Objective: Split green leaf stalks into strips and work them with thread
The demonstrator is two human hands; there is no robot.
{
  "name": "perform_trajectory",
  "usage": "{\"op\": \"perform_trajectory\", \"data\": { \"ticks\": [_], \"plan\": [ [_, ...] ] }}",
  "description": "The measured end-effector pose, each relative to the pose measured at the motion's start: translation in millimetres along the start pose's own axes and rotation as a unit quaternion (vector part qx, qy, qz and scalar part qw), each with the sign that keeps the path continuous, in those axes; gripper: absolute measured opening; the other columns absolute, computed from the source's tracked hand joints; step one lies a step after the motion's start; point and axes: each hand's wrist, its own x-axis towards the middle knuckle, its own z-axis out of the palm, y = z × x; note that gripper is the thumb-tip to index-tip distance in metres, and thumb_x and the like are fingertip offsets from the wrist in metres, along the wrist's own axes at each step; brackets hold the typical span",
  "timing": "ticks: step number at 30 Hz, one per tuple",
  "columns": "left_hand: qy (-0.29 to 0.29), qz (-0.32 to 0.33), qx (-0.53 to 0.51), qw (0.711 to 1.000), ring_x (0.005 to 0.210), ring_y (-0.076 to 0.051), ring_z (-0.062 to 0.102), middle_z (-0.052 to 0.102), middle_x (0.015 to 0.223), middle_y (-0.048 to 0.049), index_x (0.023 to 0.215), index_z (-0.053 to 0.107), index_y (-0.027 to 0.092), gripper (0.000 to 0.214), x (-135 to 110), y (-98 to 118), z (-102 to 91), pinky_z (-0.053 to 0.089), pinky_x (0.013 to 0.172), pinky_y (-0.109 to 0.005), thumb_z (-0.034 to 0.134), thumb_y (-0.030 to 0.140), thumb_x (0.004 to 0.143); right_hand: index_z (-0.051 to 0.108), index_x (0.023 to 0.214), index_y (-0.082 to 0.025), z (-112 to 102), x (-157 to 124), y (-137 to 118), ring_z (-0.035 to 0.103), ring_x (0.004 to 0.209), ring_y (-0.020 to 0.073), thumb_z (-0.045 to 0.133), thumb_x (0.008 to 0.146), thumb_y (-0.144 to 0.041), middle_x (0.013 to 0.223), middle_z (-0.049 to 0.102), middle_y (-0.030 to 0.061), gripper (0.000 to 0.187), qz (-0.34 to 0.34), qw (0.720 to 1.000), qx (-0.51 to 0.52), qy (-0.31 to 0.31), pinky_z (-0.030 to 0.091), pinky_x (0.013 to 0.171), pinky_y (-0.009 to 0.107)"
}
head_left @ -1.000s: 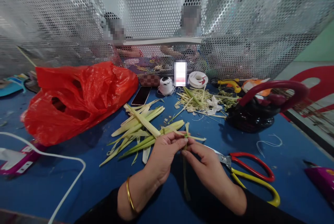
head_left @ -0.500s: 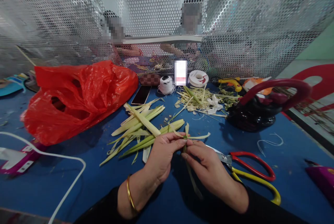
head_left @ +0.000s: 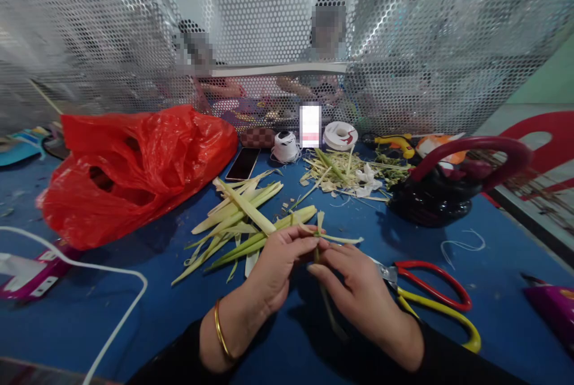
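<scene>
Between both hands is a small cross of woven pale green leaf strips [head_left: 343,240], with ends pointing up, right and down toward me. My left hand [head_left: 277,265] pinches the crossing between thumb and fingers. Just right of it, my right hand [head_left: 359,286] has its curled fingers at the crossing and its thumb beside the hanging strip; the fingertips partly hide the crossing. A pile of long pale green leaves [head_left: 242,223] lies beyond my left hand. Scissors with one red and one yellow handle [head_left: 434,298] lie partly behind my right hand.
A red plastic bag [head_left: 139,176] fills the left, near a white cable [head_left: 130,274]. Farther back are a dark phone [head_left: 243,164], white thread [head_left: 286,147], a ribbon spool [head_left: 341,136] and leaf scraps [head_left: 334,170]. A black pot with a maroon handle [head_left: 433,199] stands right.
My right thumb has shifted slightly left, and the strip pointing right has dipped a little. Both hands stay at the crossing.
</scene>
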Motion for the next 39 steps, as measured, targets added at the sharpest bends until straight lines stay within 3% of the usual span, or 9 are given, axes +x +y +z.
{"op": "perform_trajectory", "data": {
  "ticks": [5, 7, 10, 15, 21, 23, 27, 33, 39],
  "plan": [
    [0.008, 0.008, 0.028, 1.0, 0.06, -0.009, 0.057, 0.063, 0.067, 0.0, 0.082, 0.065, 0.014, 0.02, -0.6, 0.9, -0.2, 0.045, 0.064, -0.022, 0.075, 0.022, 0.066, 0.061, 0.094, -0.02, -15.5, 5.7, 7.3, 0.058, 0.087, 0.0227, 0.054, 0.091, -0.027, 0.093, 0.065, 0.0085, 0.01, -0.006, 0.987, -0.112, 0.113, 0.042, 0.076, 0.035],
    [0.004, 0.026, 0.049, 0.998, 0.056, -0.008, 0.054, 0.061, 0.065, 0.0013, 0.078, 0.064, 0.015, 0.021, 0.1, -1.1, -0.6, 0.043, 0.059, -0.021, 0.077, 0.026, 0.066, 0.06, 0.099, -0.02, -15.1, 8.7, 12.2, 0.059, 0.091, 0.0233, 0.055, 0.09, -0.025, 0.097, 0.066, 0.0078, 0.012, -0.004, 0.989, -0.124, 0.079, 0.04, 0.084, 0.038],
    [0.021, 0.051, 0.072, 0.996, 0.056, -0.007, 0.052, 0.061, 0.068, 0.0011, 0.077, 0.064, 0.015, 0.022, 1.2, -3.8, -0.8, 0.041, 0.057, -0.019, 0.078, 0.028, 0.066, 0.06, 0.083, -0.021, -9.7, 9.6, 16.2, 0.059, 0.072, 0.0174, 0.049, 0.094, -0.021, 0.074, 0.065, 0.0009, 0.015, -0.006, 0.994, -0.11, 0.006, 0.038, 0.088, 0.038],
    [0.064, 0.105, 0.114, 0.986, 0.052, -0.007, 0.049, 0.058, 0.06, 0.0033, 0.074, 0.067, 0.015, 0.016, 1.7, -7.1, 1.4, 0.039, 0.054, -0.02, 0.076, 0.027, 0.066, 0.051, 0.068, -0.02, -7.3, 5.2, 12.0, 0.049, 0.061, 0.0148, 0.043, 0.093, -0.017, 0.064, 0.056, 0.0003, 0.027, -0.04, 0.992, -0.121, 0.012, 0.037, 0.073, 0.032],
    [0.086, 0.119, 0.126, 0.981, 0.051, -0.008, 0.049, 0.058, 0.059, 0.0024, 0.074, 0.066, 0.014, 0.016, 1.4, -7.6, 2.8, 0.039, 0.053, -0.02, 0.073, 0.028, 0.068, 0.052, 0.067, -0.019, -10.5, 4.2, 5.4, 0.048, 0.062, 0.0148, 0.044, 0.092, -0.016, 0.062, 0.053, -0.0003, 0.027, -0.043, 0.995, -0.085, 0.009, 0.037, 0.074, 0.034],
    [0.069, 0.104, 0.126, 0.984, 0.052, -0.008, 0.05, 0.059, 0.061, 0.0016, 0.075, 0.066, 0.014, 0.018, 1.3, -4.5, 1.8, 0.04, 0.054, -0.02, 0.073, 0.029, 0.069, 0.057, 0.07, -0.019, -12.0, 6.2, 5.0, 0.051, 0.066, 0.0166, 0.045, 0.093, -0.021, 0.065, 0.057, 0.0011, 0.027, -0.018, 0.998, -0.054, 0.008, 0.038, 0.077, 0.035],
    [0.016, 0.06, 0.129, 0.99, 0.053, -0.009, 0.052, 0.061, 0.062, 0.0002, 0.076, 0.068, 0.013, 0.023, 1.0, -0.5, -0.9, 0.042, 0.056, -0.02, 0.071, 0.035, 0.072, 0.067, 0.086, -0.021, -14.5, 13.5, 8.5, 0.06, 0.082, 0.0208, 0.05, 0.091, -0.036, 0.084, 0.067, 0.0048, 0.024, 0.116, 0.985, 0.124, 0.023, 0.044, 0.075, 0.033],
    [-0.03, 0.016, 0.147, 0.989, 0.051, -0.008, 0.051, 0.06, 0.061, -0.0009, 0.07, 0.068, 0.013, 0.027, -0.6, -6.6, 1.5, 0.041, 0.053, -0.021, 0.075, 0.039, 0.068, 0.064, 0.07, -0.017, -12.3, 17.8, 10.2, 0.057, 0.068, 0.016, 0.068, 0.076, -0.042, 0.07, 0.064, 0.001, 0.025, 0.269, 0.89, 0.363, 0.068, 0.046, 0.065, 0.027],
    [-0.047, -0.007, 0.181, 0.982, 0.049, -0.007, 0.048, 0.056, 0.056, 0.0011, 0.067, 0.069, 0.013, 0.024, -1.8, -7.3, 2.7, 0.04, 0.052, -0.02, 0.078, 0.035, 0.063, 0.052, 0.059, -0.018, -7.5, 14.5, 13.3, 0.04, 0.054, 0.0105, 0.067, 0.074, -0.041, 0.055, 0.046, -0.0049, 0.031, 0.281, 0.899, 0.327, 0.079, 0.035, 0.052, 0.024]
  ]
}}
